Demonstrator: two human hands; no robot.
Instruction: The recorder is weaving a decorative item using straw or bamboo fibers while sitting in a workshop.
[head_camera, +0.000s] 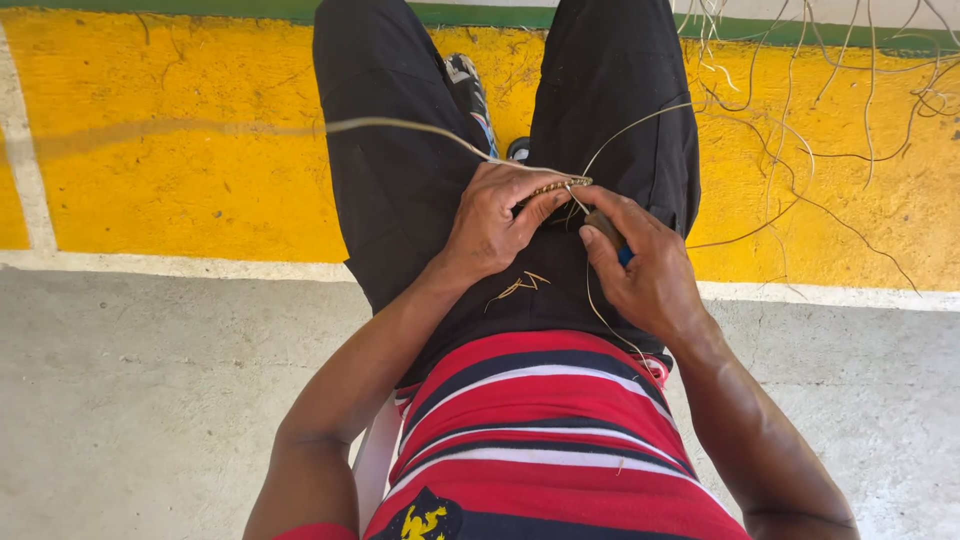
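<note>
Striped shirt (540, 440) below hands (570, 235); loose fibres (800, 120) right.

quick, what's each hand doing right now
Left hand: closed, pinching a small woven fibre braid between thumb and fingers.
Right hand: closed around a small tool with a blue handle, beside the braid.

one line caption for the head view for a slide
Seated person's left hand pinches a thin woven strip while the right hand grips a small tool.
</note>
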